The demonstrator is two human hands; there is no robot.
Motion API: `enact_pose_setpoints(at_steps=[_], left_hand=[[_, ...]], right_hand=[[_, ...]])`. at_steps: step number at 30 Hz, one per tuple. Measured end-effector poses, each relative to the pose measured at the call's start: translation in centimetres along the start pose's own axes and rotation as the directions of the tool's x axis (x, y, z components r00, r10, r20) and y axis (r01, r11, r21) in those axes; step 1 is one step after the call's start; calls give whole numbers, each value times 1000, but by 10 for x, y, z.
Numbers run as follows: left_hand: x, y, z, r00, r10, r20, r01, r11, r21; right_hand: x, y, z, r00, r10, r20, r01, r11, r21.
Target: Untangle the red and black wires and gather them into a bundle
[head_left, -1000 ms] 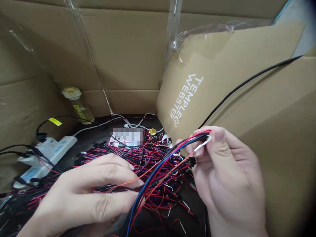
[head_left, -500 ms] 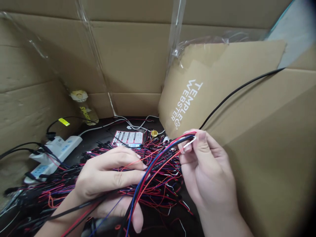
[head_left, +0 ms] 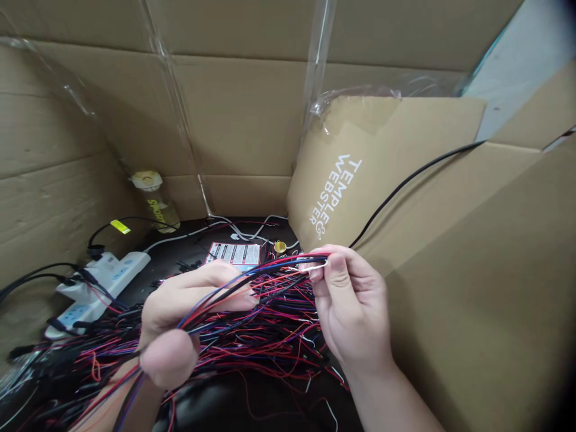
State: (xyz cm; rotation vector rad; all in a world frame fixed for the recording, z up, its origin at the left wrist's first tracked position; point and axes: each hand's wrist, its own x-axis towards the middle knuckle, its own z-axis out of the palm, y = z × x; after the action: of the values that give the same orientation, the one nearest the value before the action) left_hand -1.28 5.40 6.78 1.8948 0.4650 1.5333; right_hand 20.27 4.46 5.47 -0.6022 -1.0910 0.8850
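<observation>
Wire bundle (head_left: 279, 262) being held by its ends, both hands being used

Looks like strands are being gathered and steadied here, tbh. The bundle is being held up above the counter (head_left: 225, 405), over a messy heap of wires (head_left: 265, 339). In the right hand (head_left: 351, 300) the fingers are being clamped around the bundle's end, with a white wire end (head_left: 318, 266) being pinned by the thumb (head_left: 339, 271). At the left hand (head_left: 173, 309), thumb and fingers are being held apart and the strands are being run between them; whether they're also being pinched is being hidden by the thumb, so can't tell. What's probably being called for next: a firm right pinch, while the loose lengths are being guided gently on the left.
</observation>
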Motion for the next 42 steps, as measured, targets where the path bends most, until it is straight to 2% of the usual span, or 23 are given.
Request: enact_pose_setpoints(at_steps=[2,4,6,8,13,19,22,25,29,33,37,42], left_hand=[[-1,-1,-1,997,71,38,-73,996,53],[-1,-2,0,997,69,-41,-65,995,75],[-2,-2,1,990,31,-139,-27,999,27],[-2,-2,2,984,-11,-180,5,999,-38],[-2,-2,3,987,-25,-157,20,999,-35],[-1,-1,5,970,-84,-227,76,996,-43],[-1,-2,3,965,-82,-248,68,996,-62],[1,-2,1,977,-64,-205,49,996,-79],[2,0,0,987,-55,-154,43,996,-79],[3,-1,0,985,-59,-163,44,994,-95],[2,-6,-5,989,-13,-147,5,998,-57],[0,-7,-8,995,-39,-96,30,995,-98]], right_hand=[[-2,0,0,1000,-19,20,19,1000,-16],[-3,-1,1,998,-43,40,44,998,-40],[-3,-4,2,996,-61,70,68,993,-96],[-2,-8,3,992,-78,99,95,979,-181],[5,-13,3,984,-101,148,144,938,-315],[15,-10,-1,973,105,206,-27,937,-349],[17,-11,-5,926,235,296,-134,937,-323],[16,-13,-7,879,304,366,-223,943,-249],[11,-14,-8,902,234,364,-218,972,-84],[8,-13,-8,931,179,318,-188,982,1],[5,-13,-9,948,114,298,-123,992,9],[2,-11,-9,961,47,271,-34,998,-52]])
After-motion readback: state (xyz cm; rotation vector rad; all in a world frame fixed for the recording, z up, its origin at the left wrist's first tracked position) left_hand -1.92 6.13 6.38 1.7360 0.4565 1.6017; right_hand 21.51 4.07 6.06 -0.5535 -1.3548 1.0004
